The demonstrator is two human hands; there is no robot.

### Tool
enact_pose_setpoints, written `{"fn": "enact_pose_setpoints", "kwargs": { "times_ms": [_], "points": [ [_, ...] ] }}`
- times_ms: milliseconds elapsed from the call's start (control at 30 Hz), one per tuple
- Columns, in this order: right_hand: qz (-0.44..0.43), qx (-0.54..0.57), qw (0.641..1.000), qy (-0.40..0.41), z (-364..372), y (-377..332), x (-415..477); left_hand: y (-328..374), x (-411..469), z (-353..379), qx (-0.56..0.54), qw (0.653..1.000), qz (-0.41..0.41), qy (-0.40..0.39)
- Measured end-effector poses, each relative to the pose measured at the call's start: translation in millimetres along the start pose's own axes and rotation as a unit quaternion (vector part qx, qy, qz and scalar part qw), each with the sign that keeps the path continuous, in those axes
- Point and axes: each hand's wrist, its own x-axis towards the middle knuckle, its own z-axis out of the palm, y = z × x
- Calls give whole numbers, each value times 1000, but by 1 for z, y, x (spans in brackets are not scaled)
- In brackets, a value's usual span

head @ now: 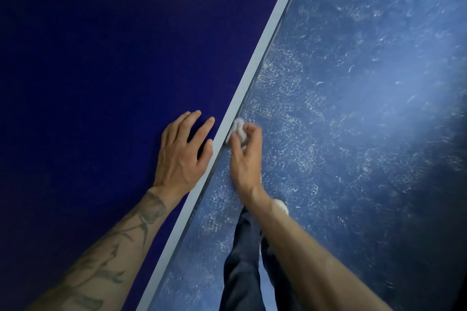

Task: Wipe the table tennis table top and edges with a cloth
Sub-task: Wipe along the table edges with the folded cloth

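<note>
The dark blue table tennis table top (101,58) fills the left of the head view. Its pale border line (262,50) runs diagonally along the side edge. My left hand (183,154) rests flat on the top beside that line, fingers spread. My right hand (246,156) is off the table's side and grips a small bunched white cloth (238,131), holding it against the table's side edge just below the line. Part of the cloth is hidden by my fingers.
To the right lies a scuffed blue floor (353,108) with whitish marks. My legs in dark trousers (242,260) and a white shoe (281,206) stand close to the table edge.
</note>
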Motion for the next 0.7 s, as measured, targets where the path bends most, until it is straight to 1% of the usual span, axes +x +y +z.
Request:
{"fn": "enact_pose_setpoints", "kwargs": {
  "times_ms": [133,200,333,400,467,600,633,700],
  "points": [
    [7,-8,1000,-26,0,10,-31,6,54,3,-12,1000,13,-1],
    [13,-11,1000,-10,-1,0,-5,9,82,5,-15,1000,19,-3],
    [12,7,997,71,-5,-44,86,13,129,7,-18,999,28,-6],
    [9,5,996,89,-7,-53,114,15,151,9,-20,999,38,-4],
    [4,4,996,87,-8,-48,112,18,171,11,-21,999,47,-3],
    [14,-17,998,52,-5,-26,58,26,208,15,-20,998,53,-6],
    [15,-24,998,51,-5,-25,54,29,215,16,-22,998,52,-8],
    [9,-26,998,59,-9,-35,76,35,230,17,-21,998,56,-9]
  ]
}}
